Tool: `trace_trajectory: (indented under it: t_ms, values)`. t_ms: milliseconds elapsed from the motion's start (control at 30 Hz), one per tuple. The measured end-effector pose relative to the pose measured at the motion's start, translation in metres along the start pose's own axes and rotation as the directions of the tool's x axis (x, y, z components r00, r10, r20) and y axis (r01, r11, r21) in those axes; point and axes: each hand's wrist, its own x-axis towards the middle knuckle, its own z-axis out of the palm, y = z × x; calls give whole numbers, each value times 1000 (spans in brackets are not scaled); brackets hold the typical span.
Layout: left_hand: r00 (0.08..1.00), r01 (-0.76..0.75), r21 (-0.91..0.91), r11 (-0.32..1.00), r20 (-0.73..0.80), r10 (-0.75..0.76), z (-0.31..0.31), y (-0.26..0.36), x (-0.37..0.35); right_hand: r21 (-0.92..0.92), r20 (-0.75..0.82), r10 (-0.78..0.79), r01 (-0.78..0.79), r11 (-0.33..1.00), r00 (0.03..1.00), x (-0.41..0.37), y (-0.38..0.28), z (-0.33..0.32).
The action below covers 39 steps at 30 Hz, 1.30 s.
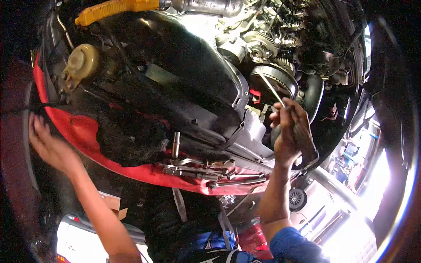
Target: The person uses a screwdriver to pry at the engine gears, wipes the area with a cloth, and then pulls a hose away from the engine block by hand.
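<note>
My right hand is closed around a thin metal rod. The rod's far tip reaches a round toothed pulley in the engine bay. Whatever handle it has is hidden in my fingers. On the left, my left hand hangs slightly blurred with its fingers apart and nothing in them. It is near the outer edge of the red fender. Metal gears show above the pulley, in the exposed engine.
Several wrenches and a long socket lie along the red front edge. An orange-handled work lamp crosses the top. A beige reservoir cap sits upper left; a black hose runs right of the pulley.
</note>
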Motion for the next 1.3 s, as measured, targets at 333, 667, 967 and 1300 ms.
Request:
trace_trajectory:
  t_ms: [333,667,967,1300]
  values:
    - [1000,17,82,996,-18,-15,59,-19,-27,-349,534,-432,655,670,727,67,12,-3]
    - [981,179,204,963,-116,-158,92,-8,-26,-230,877,-273,845,483,395,106,-15,-5]
    - [986,154,345,926,-121,-119,93,-12,-25,-176,933,-192,852,494,304,129,-8,-14]
    - [976,211,399,892,-134,-171,98,-17,-24,-154,952,-177,892,424,249,130,-14,-8]
